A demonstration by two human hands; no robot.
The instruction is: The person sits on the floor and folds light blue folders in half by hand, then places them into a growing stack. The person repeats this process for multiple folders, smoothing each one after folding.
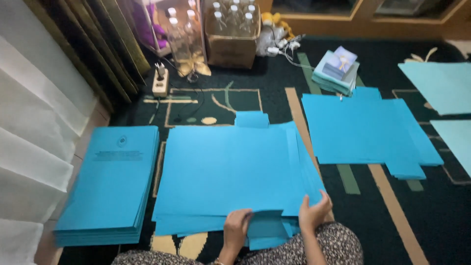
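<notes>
A wide stack of flat blue card sheets (225, 172) lies on the dark patterned carpet right in front of me. My left hand (237, 226) rests on the near edge of this stack, fingers curled over a bottom flap. My right hand (314, 212) pinches the near right corner of the top sheets, thumb over the edge. My lap in speckled fabric (294, 248) sits just below the stack.
A tall pile of folded blue folders (113, 184) lies at left beside white curtains. More blue sheets (365, 130) lie at right, lighter ones (436, 86) at far right. A booklet stack (336, 71), a cardboard box of bottles (230, 34) and a power strip (160, 81) stand at the back.
</notes>
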